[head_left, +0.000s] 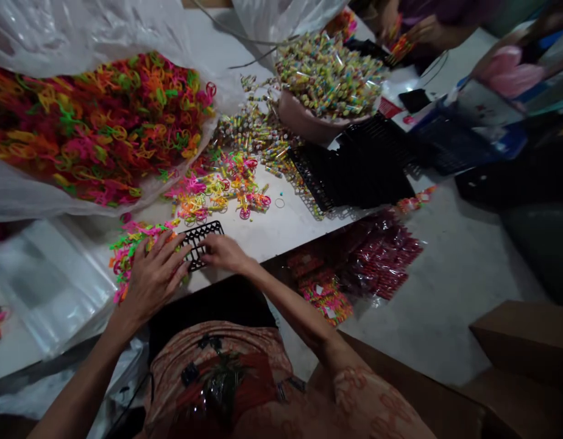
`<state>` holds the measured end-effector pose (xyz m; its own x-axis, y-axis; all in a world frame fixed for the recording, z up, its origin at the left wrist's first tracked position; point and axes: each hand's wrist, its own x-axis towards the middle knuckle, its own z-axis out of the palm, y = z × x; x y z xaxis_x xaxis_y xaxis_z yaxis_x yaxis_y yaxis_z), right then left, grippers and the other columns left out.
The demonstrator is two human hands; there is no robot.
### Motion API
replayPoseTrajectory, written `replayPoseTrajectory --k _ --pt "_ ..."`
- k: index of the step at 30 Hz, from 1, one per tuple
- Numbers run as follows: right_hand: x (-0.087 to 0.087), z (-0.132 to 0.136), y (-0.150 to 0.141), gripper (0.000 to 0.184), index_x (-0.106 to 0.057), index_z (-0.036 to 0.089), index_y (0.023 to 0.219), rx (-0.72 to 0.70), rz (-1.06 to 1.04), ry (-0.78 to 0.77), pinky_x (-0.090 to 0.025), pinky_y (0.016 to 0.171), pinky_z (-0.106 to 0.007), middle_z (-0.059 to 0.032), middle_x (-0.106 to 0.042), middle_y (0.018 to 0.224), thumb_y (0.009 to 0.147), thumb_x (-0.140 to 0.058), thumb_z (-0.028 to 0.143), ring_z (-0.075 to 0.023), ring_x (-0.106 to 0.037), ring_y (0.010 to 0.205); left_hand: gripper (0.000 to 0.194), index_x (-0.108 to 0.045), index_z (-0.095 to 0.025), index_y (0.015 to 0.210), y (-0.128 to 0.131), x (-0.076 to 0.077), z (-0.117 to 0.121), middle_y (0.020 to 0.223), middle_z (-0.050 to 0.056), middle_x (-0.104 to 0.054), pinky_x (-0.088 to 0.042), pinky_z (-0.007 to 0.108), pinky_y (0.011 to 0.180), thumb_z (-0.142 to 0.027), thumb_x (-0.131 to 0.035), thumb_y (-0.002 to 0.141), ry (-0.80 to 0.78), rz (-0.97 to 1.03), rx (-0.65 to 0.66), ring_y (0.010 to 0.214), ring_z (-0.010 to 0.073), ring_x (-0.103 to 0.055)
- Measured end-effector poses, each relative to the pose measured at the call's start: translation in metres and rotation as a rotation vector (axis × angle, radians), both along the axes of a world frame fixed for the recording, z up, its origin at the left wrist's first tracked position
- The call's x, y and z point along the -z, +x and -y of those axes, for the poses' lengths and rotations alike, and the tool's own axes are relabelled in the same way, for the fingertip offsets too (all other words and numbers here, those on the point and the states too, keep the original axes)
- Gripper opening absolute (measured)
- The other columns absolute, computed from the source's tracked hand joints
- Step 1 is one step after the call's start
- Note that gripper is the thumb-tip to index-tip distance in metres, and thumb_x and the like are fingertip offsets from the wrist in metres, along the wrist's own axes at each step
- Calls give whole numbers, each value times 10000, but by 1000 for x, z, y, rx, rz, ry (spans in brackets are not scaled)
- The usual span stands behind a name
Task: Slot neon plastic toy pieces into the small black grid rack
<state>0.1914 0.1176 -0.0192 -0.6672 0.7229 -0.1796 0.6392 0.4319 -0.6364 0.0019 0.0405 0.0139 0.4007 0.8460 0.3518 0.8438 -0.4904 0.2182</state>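
A black plastic grid rack (200, 235) lies on the white table in front of me, between my two hands. My left hand (156, 271) is over its left end, fingers stretched out and a little apart, above a row of bright pink, green and orange plastic pieces (121, 259). At the rack's right side my right hand (225, 251) has its fingers curled against the bars; its fingertips are partly hidden. Beyond the rack lie loose bright plastic pieces (211, 198) in a heap, some with ring-shaped ends.
A large clear bag (57, 204) full of bright pieces stands left. Small yellow-green tubes fill a pink basin (304, 119). Stacked black racks (359, 167) lie right. Clear plastic bags (53, 286) are at left. Filled packets (377, 256) lie below the table edge. Another person's hands (421, 30) work across.
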Motion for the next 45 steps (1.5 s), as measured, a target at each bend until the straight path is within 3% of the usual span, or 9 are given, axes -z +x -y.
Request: replayPoseTrajectory --k 4,9,13,16,20,25,32,38,45 --pt "-15 -66 21 305 -666 144 1055 353 221 196 -448 830 -332 -146 -621 1139 894 -419 70 -231 -605 984 380 -533 -291 1317 -9 -10 -15 1386 86 -576 -291 585 1112 -239 -479 945 35 -17 -81 1324 313 -487" --pt "-14 -109 15 356 -681 118 1050 268 368 214 -445 873 -410 -203 -576 1249 864 -396 13 -269 -612 992 348 -581 -288 1273 -20 -2 -31 1375 104 -583 -326 608 1049 -317 -404 976 -40 -63 -121 1264 340 -537" --pt "-9 -93 19 289 -693 118 955 324 281 206 -444 828 -367 -175 -575 1249 872 -422 62 -221 -609 894 366 -603 -275 1281 -20 7 -28 1387 120 -569 -369 557 1006 -314 -416 968 -61 -35 -136 1210 328 -576" --pt "-1 -68 20 172 -695 135 911 341 44 163 -438 774 -313 -116 -634 1069 853 -534 144 -187 -590 844 369 -610 -273 1280 -19 6 -26 1381 114 -575 -364 545 1010 -309 -416 969 -67 -36 -152 1213 320 -574" --pt "22 -38 5 102 -688 152 795 414 -433 -119 -428 695 -261 -11 -597 767 714 -702 212 -138 -544 722 379 -604 -261 1290 -18 2 -26 1397 113 -562 -341 535 1036 -311 -398 977 -116 -43 -156 1250 309 -548" --pt "40 -24 -19 330 -602 158 764 582 -829 -545 -421 639 -243 41 -552 685 601 -766 394 -113 -502 657 397 -563 -307 1337 -18 1 -27 1410 86 -554 -299 519 1083 -295 -420 967 -142 -13 -168 1266 282 -533" --pt "39 -27 -35 245 -502 193 734 532 -664 -383 -401 650 -252 50 -480 687 640 -711 282 -127 -459 665 429 -520 -319 1376 -19 2 -27 1430 89 -534 -300 524 1074 -280 -435 957 -143 -12 -151 1269 295 -524" --pt "44 -23 -44 150 -571 178 760 474 -654 -319 -436 690 -257 -3 -581 812 721 -660 292 -151 -537 750 434 -512 -310 1386 -15 -1 -26 1439 89 -524 -280 533 1093 -277 -411 965 -173 -18 -178 1296 295 -502" --pt "29 -24 -48 39 -589 160 782 306 -215 -103 -402 666 -257 -33 -618 795 794 -560 136 -167 -557 732 411 -522 -267 1368 -15 -3 -26 1450 99 -511 -285 530 1095 -302 -372 987 -201 -66 -184 1311 287 -488"
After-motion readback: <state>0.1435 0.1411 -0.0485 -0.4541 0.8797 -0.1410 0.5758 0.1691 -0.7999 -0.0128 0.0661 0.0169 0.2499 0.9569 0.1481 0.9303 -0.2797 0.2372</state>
